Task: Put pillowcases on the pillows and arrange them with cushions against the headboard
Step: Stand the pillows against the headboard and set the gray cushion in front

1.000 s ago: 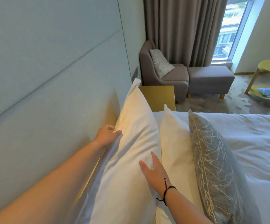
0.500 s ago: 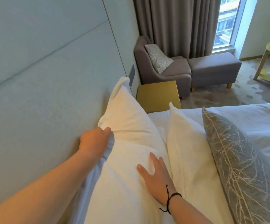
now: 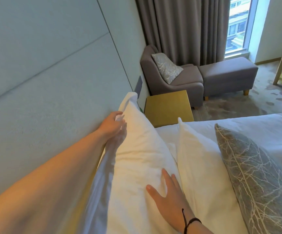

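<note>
**Standing pillows against the headboard**

Head view: Leaning along the pale padded headboard (image 3: pixel 49 85), a white pillow (image 3: pixel 136 159) stands on its long edge on the bed (image 3: pixel 263 125), fully inside its white pillowcase, whose loose corner pokes up at the far end. The left hand (image 3: pixel 112 123) reaches between headboard and pillow and pinches a fold of the pillowcase fabric near the pillow's upper far edge; the fingertips are partly buried in the cloth, so exactly how many fingers close on it is hard to tell. The right hand (image 3: pixel 167 196) lies flat on the pillow's near face, fingers straight and spread, pressing the cloth and grasping nothing; a black cord sits round its wrist.

Just beside this pillow, on the room side, a second white pillow (image 3: pixel 199 169) stands upright, also cased, the two touching low down with a gap near their tops. Against it leans a grey cushion (image 3: pixel 255 179) with a pale branch pattern.

Past the bed's far end is a yellow bedside surface (image 3: pixel 169 107). Beyond it a grey armchair (image 3: pixel 184 85) holds another patterned cushion (image 3: pixel 167 68) on its seat, with a grey footstool (image 3: pixel 228 76) touching its front, grey curtains (image 3: pixel 184 27) behind, and a window (image 3: pixel 238 26).
</note>
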Action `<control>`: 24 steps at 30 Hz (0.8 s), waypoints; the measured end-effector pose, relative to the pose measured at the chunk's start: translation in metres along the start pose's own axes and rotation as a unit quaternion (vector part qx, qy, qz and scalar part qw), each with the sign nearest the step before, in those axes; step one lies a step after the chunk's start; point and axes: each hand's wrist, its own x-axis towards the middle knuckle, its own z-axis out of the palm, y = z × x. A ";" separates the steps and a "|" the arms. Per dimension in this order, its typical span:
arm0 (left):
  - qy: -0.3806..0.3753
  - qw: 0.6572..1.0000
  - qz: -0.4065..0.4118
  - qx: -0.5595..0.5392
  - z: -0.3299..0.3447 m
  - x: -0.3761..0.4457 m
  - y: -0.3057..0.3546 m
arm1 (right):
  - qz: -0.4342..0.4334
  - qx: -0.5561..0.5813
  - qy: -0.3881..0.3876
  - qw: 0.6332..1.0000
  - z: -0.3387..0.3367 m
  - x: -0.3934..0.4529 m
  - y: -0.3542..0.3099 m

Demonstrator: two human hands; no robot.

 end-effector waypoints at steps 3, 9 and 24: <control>-0.014 1.000 0.003 -0.010 0.003 0.031 0.019 | -0.013 -0.024 -0.018 0.999 -0.005 -0.001 -0.001; -0.017 0.997 -0.013 -0.074 0.007 0.073 0.027 | -0.016 -0.112 -0.037 0.993 0.005 -0.017 0.012; 0.127 0.990 -0.069 0.005 0.007 0.098 0.018 | -0.032 -0.102 -0.037 0.994 0.018 -0.018 0.024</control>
